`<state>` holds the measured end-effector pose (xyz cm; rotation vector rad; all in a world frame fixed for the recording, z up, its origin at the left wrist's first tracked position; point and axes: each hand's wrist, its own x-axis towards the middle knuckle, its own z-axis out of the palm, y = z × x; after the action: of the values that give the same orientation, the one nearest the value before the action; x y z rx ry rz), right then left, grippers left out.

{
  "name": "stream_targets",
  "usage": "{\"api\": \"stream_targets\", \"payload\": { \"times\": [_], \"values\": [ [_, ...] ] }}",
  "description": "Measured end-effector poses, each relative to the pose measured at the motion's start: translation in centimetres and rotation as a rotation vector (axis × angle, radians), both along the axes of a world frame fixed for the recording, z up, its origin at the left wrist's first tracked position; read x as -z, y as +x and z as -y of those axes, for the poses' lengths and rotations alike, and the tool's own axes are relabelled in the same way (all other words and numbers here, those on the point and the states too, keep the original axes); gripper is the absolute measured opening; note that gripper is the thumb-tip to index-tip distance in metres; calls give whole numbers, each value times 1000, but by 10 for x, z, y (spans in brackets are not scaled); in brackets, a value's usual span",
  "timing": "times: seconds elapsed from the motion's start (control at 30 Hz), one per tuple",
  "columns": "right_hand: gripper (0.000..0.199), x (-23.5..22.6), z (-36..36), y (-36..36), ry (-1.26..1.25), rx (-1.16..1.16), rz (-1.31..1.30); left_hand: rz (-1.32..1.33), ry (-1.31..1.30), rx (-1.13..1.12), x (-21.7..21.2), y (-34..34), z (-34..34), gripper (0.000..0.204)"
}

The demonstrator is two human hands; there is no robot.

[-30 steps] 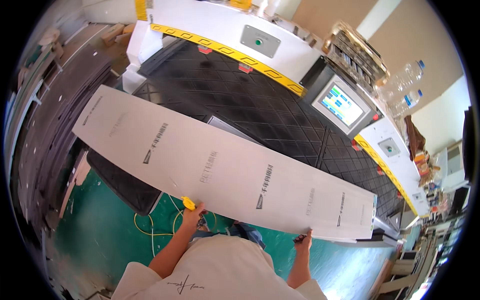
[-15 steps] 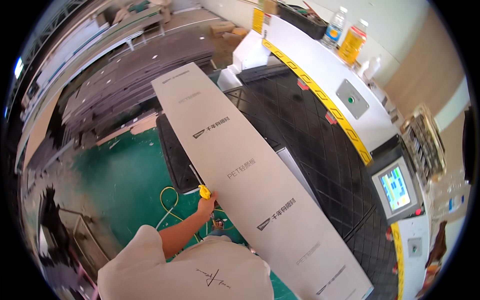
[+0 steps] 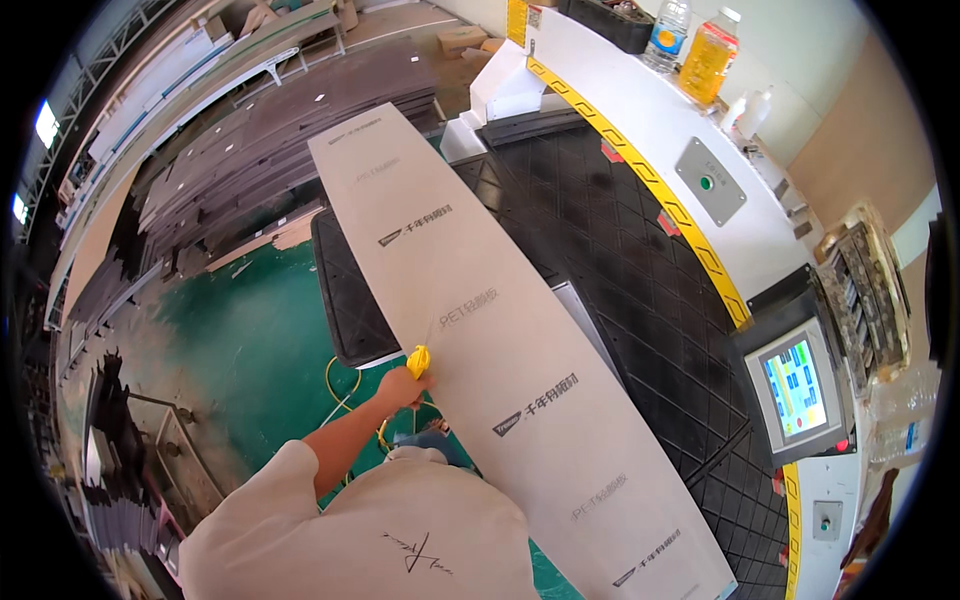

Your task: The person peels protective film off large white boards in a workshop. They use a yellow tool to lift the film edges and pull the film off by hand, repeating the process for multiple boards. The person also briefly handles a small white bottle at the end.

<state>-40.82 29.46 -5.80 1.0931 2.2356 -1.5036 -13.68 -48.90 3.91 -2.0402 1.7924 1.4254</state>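
My left hand [image 3: 401, 388] is closed around a yellow air blow gun [image 3: 419, 360] at the left edge of a long grey-beige panel [image 3: 540, 350]. The gun's yellow head overlaps the panel's edge, and its nozzle is too small to make out. A yellow hose [image 3: 333, 385] loops below the hand. The panel lies slantwise from upper left to lower right, with dark printing along its face. It rests over a black-topped machine bed [image 3: 640, 300]. My right hand is out of view.
To the right, a white machine beam [image 3: 650, 130] carries yellow striping, a green button [image 3: 707, 183] and a touchscreen [image 3: 795, 385]. Bottles [image 3: 710, 55] stand on it. Stacked dark panels [image 3: 270, 130] lie at far left, beyond green floor [image 3: 250, 310]. A metal cart [image 3: 170, 450] stands at left.
My left hand has tilted the blow gun up and right, so its yellow head now overlaps the panel's face more. The whole view has shifted slightly.
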Motion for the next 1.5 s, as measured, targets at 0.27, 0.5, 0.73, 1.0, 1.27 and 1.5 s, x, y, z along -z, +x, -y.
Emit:
{"api": "stream_targets", "payload": {
  "times": [0.27, 0.5, 0.73, 1.0, 1.27, 1.5],
  "values": [
    [71, 25, 144, 12, -142, 53, 65, -487, 122, -486, 39, 10, 83, 34],
    [62, 0, 346, 70, -348, 284, 85, -517, 6, 37, -31, -17, 85, 21],
    [46, -18, 484, 88, -400, 216, 38, -794, 339, -17, -66, -71, 131, 22],
    [50, -53, 510, 84, -261, -405, 146, -1134, 651, 15, -146, -156, 98, 15],
    [25, -162, 485, 38, 47, -783, -121, -843, 893, -12, -61, -152, 63, 11],
    [10, -324, 557, -77, 354, -1058, -1123, -833, 814, -172, -84, -159, 44, 12]
  ]
}}
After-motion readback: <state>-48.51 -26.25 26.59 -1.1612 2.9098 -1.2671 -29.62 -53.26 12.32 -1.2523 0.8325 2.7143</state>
